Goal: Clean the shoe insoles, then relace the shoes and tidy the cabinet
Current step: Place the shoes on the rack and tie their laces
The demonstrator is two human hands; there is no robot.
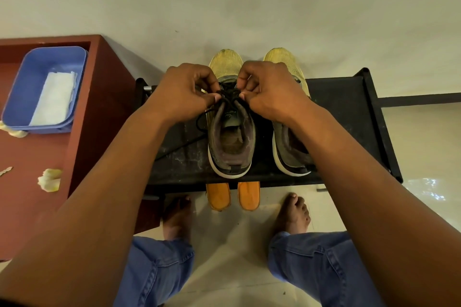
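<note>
Two yellow-toed shoes with grey heels stand side by side on the top shelf of a black shoe rack (349,112), toes toward the wall. My left hand (184,92) and my right hand (267,90) meet over the left shoe (229,142), and each pinches a strand of its black lace (225,97) near the tongue. A loose end of the lace trails off to the left across the shelf. My right forearm covers part of the right shoe (287,147). Two orange insoles (233,195) stick out from the shelf below.
A red-brown cabinet (99,112) stands left of the rack. On it sit a blue plastic tray (32,77) holding a white cloth (55,97) and some crumpled yellowish scraps (50,179). My bare feet stand on the pale floor in front of the rack.
</note>
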